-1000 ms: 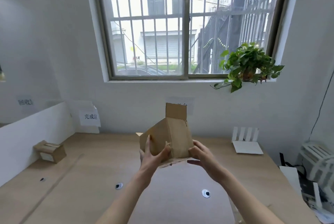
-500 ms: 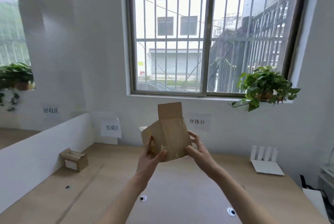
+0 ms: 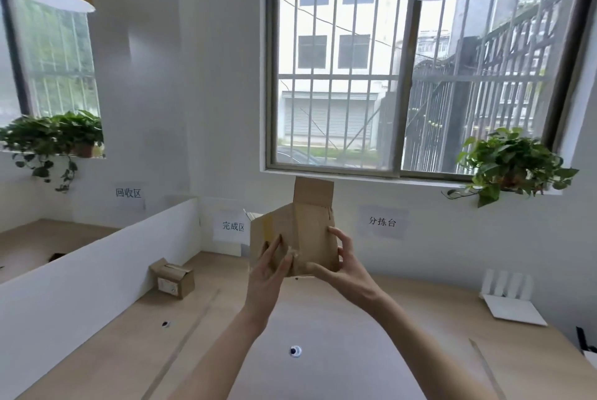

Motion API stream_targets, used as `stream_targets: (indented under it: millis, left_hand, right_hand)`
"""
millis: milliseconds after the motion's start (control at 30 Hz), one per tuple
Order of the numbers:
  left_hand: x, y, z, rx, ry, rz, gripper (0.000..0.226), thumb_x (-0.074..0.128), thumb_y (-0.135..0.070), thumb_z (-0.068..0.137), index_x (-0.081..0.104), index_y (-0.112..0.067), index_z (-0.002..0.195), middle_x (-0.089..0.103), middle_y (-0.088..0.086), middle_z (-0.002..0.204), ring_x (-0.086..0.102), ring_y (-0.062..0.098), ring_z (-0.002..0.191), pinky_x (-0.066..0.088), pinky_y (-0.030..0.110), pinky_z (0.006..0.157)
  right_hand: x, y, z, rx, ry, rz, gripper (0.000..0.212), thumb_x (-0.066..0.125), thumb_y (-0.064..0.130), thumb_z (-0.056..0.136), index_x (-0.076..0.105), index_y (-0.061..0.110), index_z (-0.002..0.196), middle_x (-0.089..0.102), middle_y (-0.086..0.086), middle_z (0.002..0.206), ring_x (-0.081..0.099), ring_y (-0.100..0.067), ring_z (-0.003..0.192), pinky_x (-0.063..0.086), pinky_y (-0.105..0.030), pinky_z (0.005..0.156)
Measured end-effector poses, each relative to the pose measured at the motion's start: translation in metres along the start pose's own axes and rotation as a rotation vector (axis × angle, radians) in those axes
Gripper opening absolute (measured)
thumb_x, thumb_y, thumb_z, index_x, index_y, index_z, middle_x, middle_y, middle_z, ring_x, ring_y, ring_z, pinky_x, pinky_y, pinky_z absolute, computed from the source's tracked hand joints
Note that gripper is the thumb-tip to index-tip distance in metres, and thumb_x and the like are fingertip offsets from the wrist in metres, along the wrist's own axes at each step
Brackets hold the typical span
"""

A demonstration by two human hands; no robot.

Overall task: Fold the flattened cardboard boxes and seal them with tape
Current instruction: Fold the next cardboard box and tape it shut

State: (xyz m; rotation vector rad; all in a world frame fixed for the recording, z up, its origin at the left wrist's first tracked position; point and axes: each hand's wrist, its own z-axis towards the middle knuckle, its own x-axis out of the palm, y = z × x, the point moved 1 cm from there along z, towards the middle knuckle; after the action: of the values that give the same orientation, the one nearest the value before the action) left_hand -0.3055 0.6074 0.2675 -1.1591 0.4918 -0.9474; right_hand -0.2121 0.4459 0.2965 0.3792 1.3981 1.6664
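Cardboard box (image 3: 307, 235) held aloft between left hand (image 3: 266, 270) and right hand (image 3: 342, 265).

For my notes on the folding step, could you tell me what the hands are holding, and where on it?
Both hold the cardboard box in the air: the left hand at its lower left side, the right hand at its lower right edge.

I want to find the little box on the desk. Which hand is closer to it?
Left. The left hand is just right of the little box; the right hand is farther right, across the held box.
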Motion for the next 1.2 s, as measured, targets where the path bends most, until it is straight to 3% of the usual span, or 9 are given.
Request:
stream_targets:
  millis: [133,233,467,633,700,867,967,1067,1200]
  left_hand:
    - [-0.021,0.005,-0.004,0.036,-0.016,0.025,0.037,0.071,-0.038,0.089,0.064,-0.05,0.123,0.047,-0.036,0.134,0.031,-0.008,0.139,0.039,0.008,0.095]
    - [-0.036,0.008,-0.009,0.061,-0.009,0.061,0.041,0.069,-0.043,0.087,0.062,-0.051,0.126,0.039,-0.025,0.148,0.027,-0.008,0.141,0.038,0.023,0.108]
    - [-0.085,0.023,-0.007,0.021,0.046,0.108,0.04,0.062,-0.035,0.095,0.057,-0.051,0.131,0.038,-0.029,0.146,0.031,-0.006,0.14,0.036,0.024,0.11]
    - [-0.132,0.059,0.0,-0.099,0.078,0.197,0.045,0.062,-0.027,0.098,0.053,-0.051,0.135,0.056,-0.023,0.137,0.049,-0.011,0.123,0.04,0.003,0.086]
    - [-0.16,0.079,-0.002,-0.155,0.062,0.257,0.046,0.063,-0.028,0.097,0.053,-0.051,0.135,0.057,-0.023,0.133,0.049,-0.011,0.121,0.04,0.001,0.083]
    - [-0.248,0.133,0.001,-0.302,-0.07,0.401,0.039,0.063,-0.035,0.095,0.054,-0.05,0.13,0.05,-0.018,0.143,0.042,0.002,0.132,0.037,0.024,0.104]
    - [-0.301,0.16,0.014,-0.378,-0.154,0.475,0.039,0.062,-0.03,0.097,0.053,-0.043,0.133,0.051,-0.012,0.143,0.043,0.004,0.13,0.036,0.025,0.104]
    - [-0.355,0.185,0.04,-0.429,-0.192,0.567,0.043,0.061,-0.028,0.097,0.052,-0.037,0.138,0.049,-0.015,0.142,0.044,0.001,0.127,0.031,0.017,0.098]
    - [-0.414,0.223,0.082,-0.491,-0.146,0.729,0.052,0.064,-0.045,0.093,0.045,-0.045,0.141,0.039,-0.018,0.152,0.037,0.008,0.14,0.031,0.027,0.111]
  right_hand:
    - [0.032,0.007,0.004,0.016,-0.12,-0.079,0.101,0.092,0.064,0.056,0.025,0.055,0.131,0.055,0.007,0.127,0.065,-0.011,0.108,0.056,-0.035,0.097]
    - [0.051,0.004,0.01,0.026,-0.173,-0.119,0.106,0.089,0.074,0.047,0.024,0.055,0.128,0.05,0.009,0.129,0.06,-0.015,0.114,0.053,-0.039,0.1]
    - [0.091,0.001,0.023,0.061,-0.126,-0.166,0.112,0.094,0.064,0.045,0.022,0.05,0.13,0.047,0.006,0.129,0.055,-0.016,0.116,0.053,-0.04,0.101]
    - [0.125,-0.016,0.046,-0.014,-0.15,-0.331,0.106,0.089,0.053,0.047,0.031,0.048,0.136,0.047,0.012,0.126,0.051,-0.014,0.116,0.05,-0.038,0.098]
    - [0.144,-0.038,0.055,-0.01,-0.124,-0.306,0.106,0.091,0.048,0.05,0.033,0.048,0.138,0.046,0.012,0.129,0.051,-0.012,0.118,0.051,-0.032,0.095]
    - [0.214,-0.093,0.087,0.019,-0.048,-0.291,0.104,0.088,0.049,0.052,0.032,0.051,0.139,0.043,0.013,0.128,0.053,-0.004,0.106,0.05,-0.026,0.081]
    - [0.265,-0.125,0.119,0.034,-0.009,-0.237,0.104,0.087,0.051,0.051,0.032,0.051,0.139,0.045,0.013,0.13,0.053,-0.008,0.113,0.053,-0.032,0.089]
    - [0.315,-0.16,0.158,0.056,0.02,-0.177,0.106,0.089,0.049,0.051,0.033,0.05,0.141,0.046,0.012,0.134,0.052,-0.011,0.118,0.054,-0.037,0.094]
    - [0.37,-0.201,0.205,0.104,0.057,-0.133,0.109,0.09,0.048,0.051,0.032,0.049,0.144,0.043,0.009,0.132,0.048,-0.015,0.119,0.053,-0.043,0.098]
